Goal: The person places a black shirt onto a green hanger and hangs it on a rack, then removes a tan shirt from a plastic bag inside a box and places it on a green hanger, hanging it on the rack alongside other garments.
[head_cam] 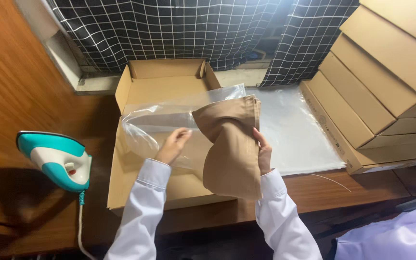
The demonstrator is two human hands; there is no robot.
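My right hand [264, 153] grips the right edge of a folded tan cloth [231, 149], which hangs in front of me above the table. My left hand [173, 145] holds a clear plastic bag [160, 120] by its lower edge, to the left of the cloth. The cloth's upper end reaches into the bag's mouth, and the lower end droops free. Both hands hover over an open flat cardboard box [155, 86] lying on the wooden table.
A teal and white iron [56, 161] stands at the left with its cord trailing down. A stack of clear plastic bags [299, 130] lies right of the box. Flat cardboard boxes [376, 77] are piled at the right. Checked curtains [169, 29] hang behind.
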